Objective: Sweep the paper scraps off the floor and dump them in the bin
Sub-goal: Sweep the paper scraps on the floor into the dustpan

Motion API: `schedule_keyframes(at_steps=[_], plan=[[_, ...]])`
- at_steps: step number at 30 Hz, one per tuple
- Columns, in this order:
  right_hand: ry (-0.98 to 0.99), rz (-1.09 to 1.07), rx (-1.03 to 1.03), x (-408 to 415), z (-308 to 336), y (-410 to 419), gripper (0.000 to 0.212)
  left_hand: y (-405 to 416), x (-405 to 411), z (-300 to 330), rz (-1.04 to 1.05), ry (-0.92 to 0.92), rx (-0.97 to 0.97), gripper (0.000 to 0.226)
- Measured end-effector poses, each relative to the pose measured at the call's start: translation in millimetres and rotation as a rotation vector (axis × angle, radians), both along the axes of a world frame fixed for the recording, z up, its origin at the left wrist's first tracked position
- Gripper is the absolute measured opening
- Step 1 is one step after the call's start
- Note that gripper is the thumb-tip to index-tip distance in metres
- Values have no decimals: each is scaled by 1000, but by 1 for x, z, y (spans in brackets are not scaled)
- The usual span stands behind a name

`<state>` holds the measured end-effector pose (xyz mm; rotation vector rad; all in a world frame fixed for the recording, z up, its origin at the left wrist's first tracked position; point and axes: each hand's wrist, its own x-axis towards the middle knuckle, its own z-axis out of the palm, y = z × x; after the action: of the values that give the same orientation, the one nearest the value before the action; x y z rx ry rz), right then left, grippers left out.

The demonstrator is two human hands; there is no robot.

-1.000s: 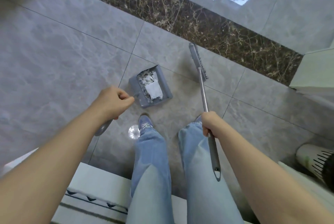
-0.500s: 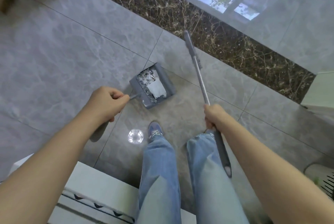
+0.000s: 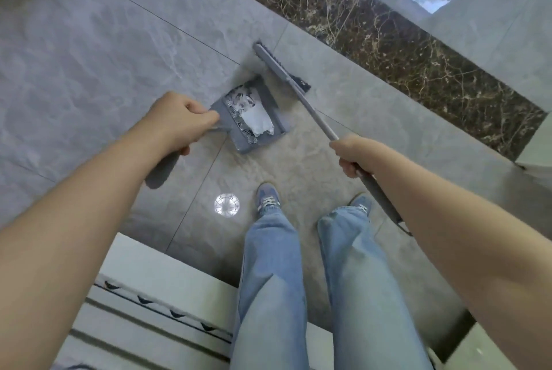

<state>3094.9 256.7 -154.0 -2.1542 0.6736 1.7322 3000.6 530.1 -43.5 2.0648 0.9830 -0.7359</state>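
Note:
A grey dustpan (image 3: 270, 141) sits low over the grey tiled floor ahead of my feet, holding white paper scraps (image 3: 254, 118). My left hand (image 3: 179, 123) grips the dustpan's long handle, whose grey end sticks out below my fist. My right hand (image 3: 354, 154) grips the grey broom handle (image 3: 313, 112). The broom head (image 3: 277, 67) lies on the floor just beyond the pan's far right corner. No bin is in view.
A dark marble strip (image 3: 388, 37) crosses the floor beyond the broom. White furniture (image 3: 149, 295) with dark trim stands at the lower left, close to my legs. A pale cabinet corner (image 3: 534, 148) juts in at the right edge. A round light reflection (image 3: 227, 204) shines on the tile.
The view has shifted, and the ribbed white container at the right edge has dropped out of sight. The broom head has swung closer to the dustpan's far corner. Both grips are unchanged.

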Motion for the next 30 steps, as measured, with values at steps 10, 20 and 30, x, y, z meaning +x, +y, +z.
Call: schedule_keyframes(at_steps=[10, 20, 30], plan=[[33, 25, -64, -116, -7, -23, 37, 27, -31, 1, -474, 54, -48, 34], [122, -729, 112, -225, 25, -9, 33, 14, -31, 4, -519, 44, -73, 38], [16, -998, -192, -237, 16, -164, 32, -61, -7, 6, -803, 94, -150, 41]])
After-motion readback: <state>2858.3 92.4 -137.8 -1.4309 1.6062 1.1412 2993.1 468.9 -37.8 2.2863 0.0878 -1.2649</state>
